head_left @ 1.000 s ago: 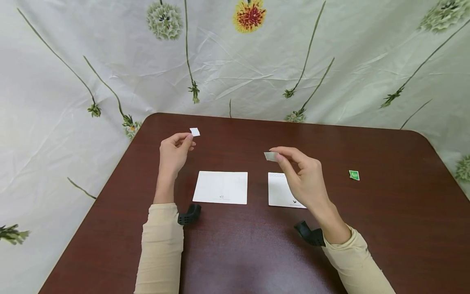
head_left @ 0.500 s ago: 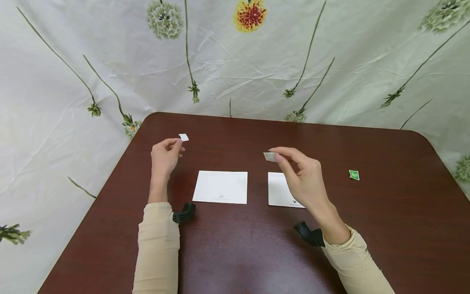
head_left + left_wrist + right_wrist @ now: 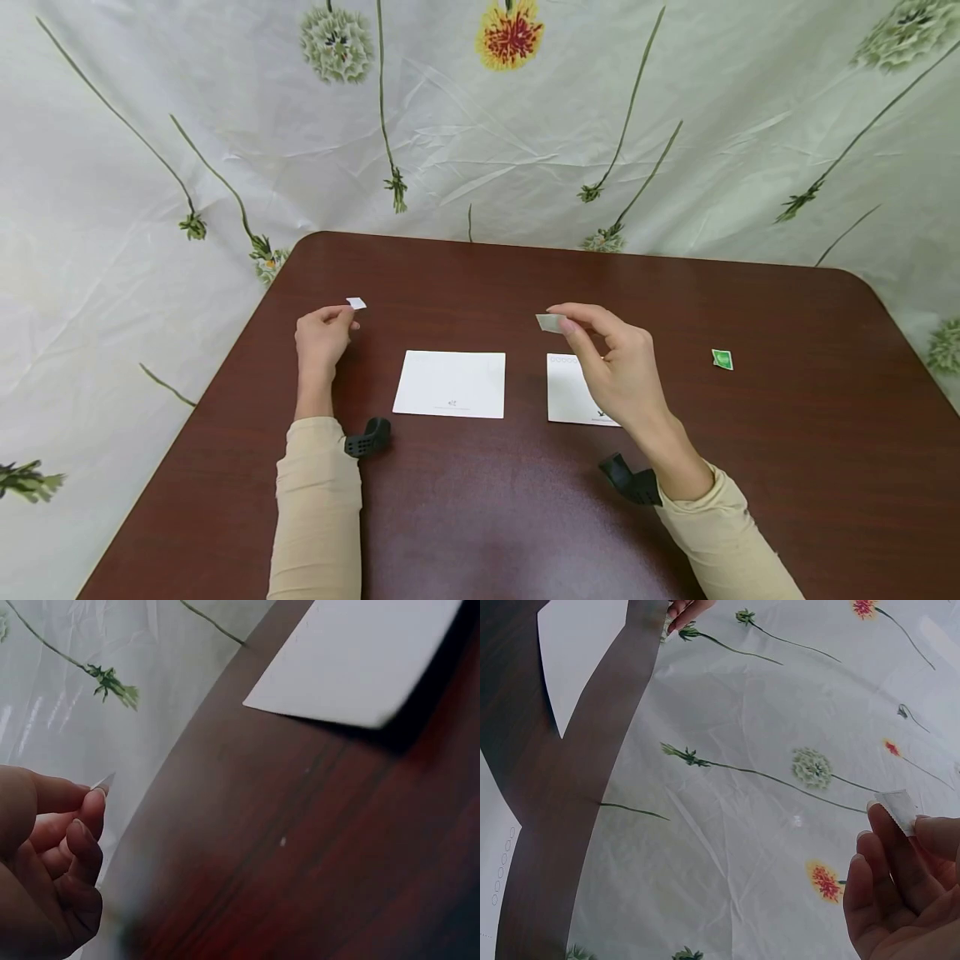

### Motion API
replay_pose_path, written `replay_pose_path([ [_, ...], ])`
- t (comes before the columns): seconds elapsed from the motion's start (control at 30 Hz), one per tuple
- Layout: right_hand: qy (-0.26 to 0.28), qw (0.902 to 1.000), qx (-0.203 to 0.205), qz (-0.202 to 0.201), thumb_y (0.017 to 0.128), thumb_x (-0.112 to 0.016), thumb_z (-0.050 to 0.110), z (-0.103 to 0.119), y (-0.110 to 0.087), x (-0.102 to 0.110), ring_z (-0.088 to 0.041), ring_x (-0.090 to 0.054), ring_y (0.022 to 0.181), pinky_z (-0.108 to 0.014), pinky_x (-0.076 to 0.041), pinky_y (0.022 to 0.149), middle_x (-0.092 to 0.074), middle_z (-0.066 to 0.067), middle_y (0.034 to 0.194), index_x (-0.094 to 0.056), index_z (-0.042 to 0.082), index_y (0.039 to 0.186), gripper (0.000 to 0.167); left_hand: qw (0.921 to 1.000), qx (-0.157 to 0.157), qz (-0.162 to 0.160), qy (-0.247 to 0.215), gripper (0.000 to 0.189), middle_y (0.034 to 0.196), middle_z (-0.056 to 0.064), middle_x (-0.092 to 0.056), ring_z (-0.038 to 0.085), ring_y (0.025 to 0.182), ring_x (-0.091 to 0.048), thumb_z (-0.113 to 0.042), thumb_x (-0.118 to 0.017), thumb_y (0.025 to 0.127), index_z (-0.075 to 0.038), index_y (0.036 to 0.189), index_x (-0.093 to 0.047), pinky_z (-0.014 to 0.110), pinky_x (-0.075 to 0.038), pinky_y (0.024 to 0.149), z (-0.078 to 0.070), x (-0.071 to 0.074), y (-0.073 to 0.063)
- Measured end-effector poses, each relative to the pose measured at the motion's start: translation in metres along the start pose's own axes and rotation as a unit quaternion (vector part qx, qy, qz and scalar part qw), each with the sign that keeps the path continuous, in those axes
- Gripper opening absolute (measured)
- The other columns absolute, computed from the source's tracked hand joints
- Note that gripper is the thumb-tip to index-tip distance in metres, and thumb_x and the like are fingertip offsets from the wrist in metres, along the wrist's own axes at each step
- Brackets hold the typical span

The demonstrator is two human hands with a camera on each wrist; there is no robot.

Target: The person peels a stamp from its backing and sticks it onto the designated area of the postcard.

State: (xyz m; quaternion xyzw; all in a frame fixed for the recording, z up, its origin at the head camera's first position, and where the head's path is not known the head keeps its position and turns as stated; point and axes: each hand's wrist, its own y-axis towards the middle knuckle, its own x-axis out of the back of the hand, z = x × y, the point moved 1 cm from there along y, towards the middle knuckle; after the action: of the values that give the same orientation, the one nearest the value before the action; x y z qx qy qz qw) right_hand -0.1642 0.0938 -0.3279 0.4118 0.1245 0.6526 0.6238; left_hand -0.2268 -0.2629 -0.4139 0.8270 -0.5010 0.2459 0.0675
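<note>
Toward the counter's (image 3: 495, 517) left edge, the left hand (image 3: 321, 340) pinches a small white slip (image 3: 356, 303). The right hand (image 3: 618, 367) grasps a greyish slip (image 3: 550, 322) between thumb and fingers. Such edge holds probably spare the faces; the side turned away is hidden, so I can't say what it carries. Two cards (image 3: 449, 383) lie flat, perhaps spaced for easy reach; a green stamp-like piece (image 3: 722, 359) lies toward the counter's right edge.
</note>
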Motion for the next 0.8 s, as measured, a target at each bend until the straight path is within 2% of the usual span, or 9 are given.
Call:
replay_pose_path([
  [0.1,0.002,1.0000,0.001,-0.001,0.088,-0.064,-0.004,0.000,0.000,0.000,-0.017,-0.060,0.071,-0.018,-0.039,0.056,-0.070,-0.007,0.093,-0.070,0.002,0.103,0.017,0.9998,0.010,0.010,0.014,0.034,0.079,-0.002,-0.066,0.012,0.066,-0.053,-0.026,-0.052,0.098,-0.003,0.118,-0.067,0.028,-0.041,0.063,0.003,0.001,0.000],
  [0.23,0.002,1.0000,0.002,-0.002,0.088,-0.064,-0.004,0.000,0.000,0.000,-0.016,-0.060,0.070,-0.018,-0.041,0.057,-0.070,-0.005,0.093,-0.070,0.002,0.104,0.017,0.9971,0.032,0.028,0.063,0.034,0.080,-0.001,-0.067,0.014,0.071,-0.056,-0.028,-0.051,0.099,-0.005,0.117,-0.068,0.031,-0.041,0.066,0.005,0.003,-0.001],
  [0.43,0.000,1.0000,0.002,-0.003,0.088,-0.065,-0.005,0.000,0.000,0.000,-0.017,-0.060,0.071,-0.017,-0.043,0.058,-0.070,-0.006,0.093,-0.070,0.001,0.103,0.017,0.9893,0.042,0.021,0.138,0.036,0.086,0.004,-0.071,0.022,0.082,-0.059,-0.031,-0.049,0.098,-0.007,0.116,-0.069,0.038,-0.039,0.068,0.005,0.008,-0.002],
  [0.6,0.002,1.0000,0.004,-0.002,0.088,-0.064,-0.005,0.000,0.000,0.000,-0.018,-0.061,0.071,-0.017,-0.043,0.058,-0.070,-0.006,0.093,-0.070,0.001,0.103,0.017,0.9885,0.042,0.001,0.145,0.039,0.088,0.007,-0.071,0.022,0.078,-0.060,-0.035,-0.049,0.098,-0.007,0.117,-0.068,0.044,-0.041,0.075,0.005,0.014,-0.002],
  [0.8,0.002,1.0000,0.001,0.000,0.088,-0.064,-0.005,0.000,0.001,-0.001,-0.016,-0.059,0.070,-0.018,-0.039,0.056,-0.070,-0.007,0.092,-0.069,0.001,0.104,0.017,0.9921,0.040,-0.033,0.115,0.043,0.089,0.008,-0.070,0.023,0.080,-0.057,-0.040,-0.048,0.098,-0.008,0.121,-0.066,0.047,-0.039,0.081,-0.001,0.020,-0.004],
])
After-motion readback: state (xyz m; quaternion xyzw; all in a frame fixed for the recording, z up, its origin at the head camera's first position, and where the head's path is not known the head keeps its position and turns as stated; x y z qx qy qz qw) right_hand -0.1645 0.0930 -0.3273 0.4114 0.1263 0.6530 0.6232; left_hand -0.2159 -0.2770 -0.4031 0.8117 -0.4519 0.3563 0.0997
